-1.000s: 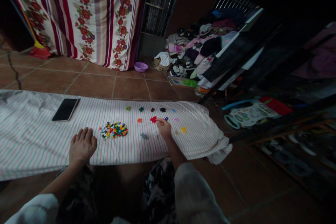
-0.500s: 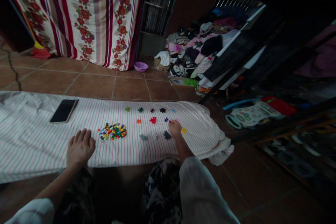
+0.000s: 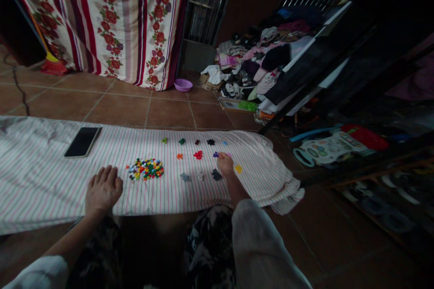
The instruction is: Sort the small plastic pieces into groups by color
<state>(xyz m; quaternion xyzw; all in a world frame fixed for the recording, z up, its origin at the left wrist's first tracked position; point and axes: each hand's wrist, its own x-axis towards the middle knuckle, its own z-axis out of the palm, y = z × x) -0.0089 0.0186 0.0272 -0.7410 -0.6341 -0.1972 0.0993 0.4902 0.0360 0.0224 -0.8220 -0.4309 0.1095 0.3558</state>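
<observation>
My left hand (image 3: pixel 103 189) lies flat on the striped cloth, fingers stretched out and holding nothing. Just right of it spreads a mixed heap of small coloured pieces (image 3: pixel 145 170). My right hand (image 3: pixel 226 166) has its fingertips pinched together at the right edge of a small purple pile (image 3: pixel 216 154); what is between them is hidden. Around this hand lie small single-colour piles: red (image 3: pixel 198 155), orange (image 3: pixel 179 156), black (image 3: pixel 210 142), dark grey (image 3: pixel 216 174), yellow (image 3: pixel 238 169), and a pink one (image 3: pixel 229 155) partly behind the hand.
A phone (image 3: pixel 82 142) lies on the striped cloth (image 3: pixel 40 176) at the left. More small piles, green (image 3: pixel 182 141) and grey (image 3: pixel 185 176) among them, sit in rows. Beyond are a purple basin (image 3: pixel 183 85), heaped clothes (image 3: pixel 251 61) and a toy panel (image 3: pixel 334 144) at the right.
My right fingertips have moved slightly up and come in against the purple pile; the purple piece seen at them before no longer shows apart. My left hand stays in place.
</observation>
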